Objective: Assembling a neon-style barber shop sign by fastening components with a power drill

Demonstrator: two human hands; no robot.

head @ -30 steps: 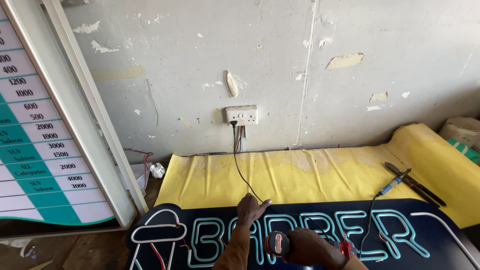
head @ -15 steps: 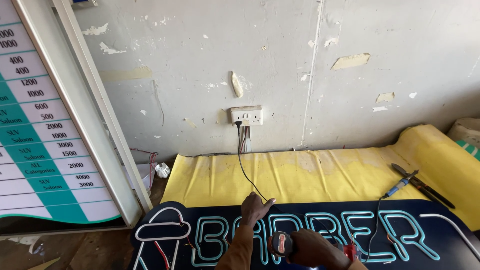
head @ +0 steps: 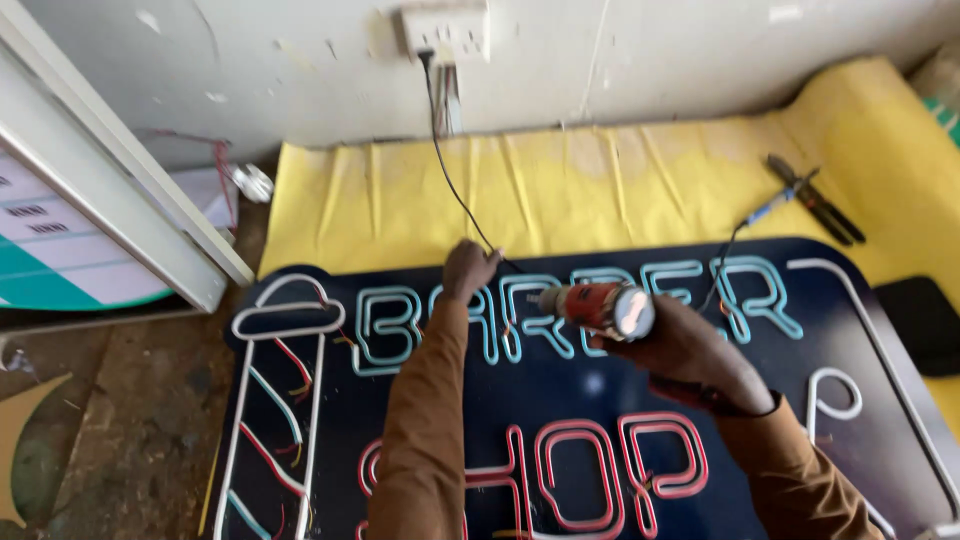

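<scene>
The dark sign panel (head: 600, 400) lies flat on a yellow sheet (head: 620, 190), with pale blue tubing letters above and red ones below. The left hand (head: 468, 270) presses on the blue tubing (head: 400, 320) at the panel's top edge, fingers bent and close together. The right hand (head: 680, 345) is wrapped around a red cylindrical tool (head: 598, 306), its nozzle pointing left at the letters just right of the left hand. Best to keep the tube pinned flat and the nozzle steady, clear of the black cord (head: 455, 190) running to the wall socket (head: 445, 28); pliers (head: 815, 198) lie well apart
</scene>
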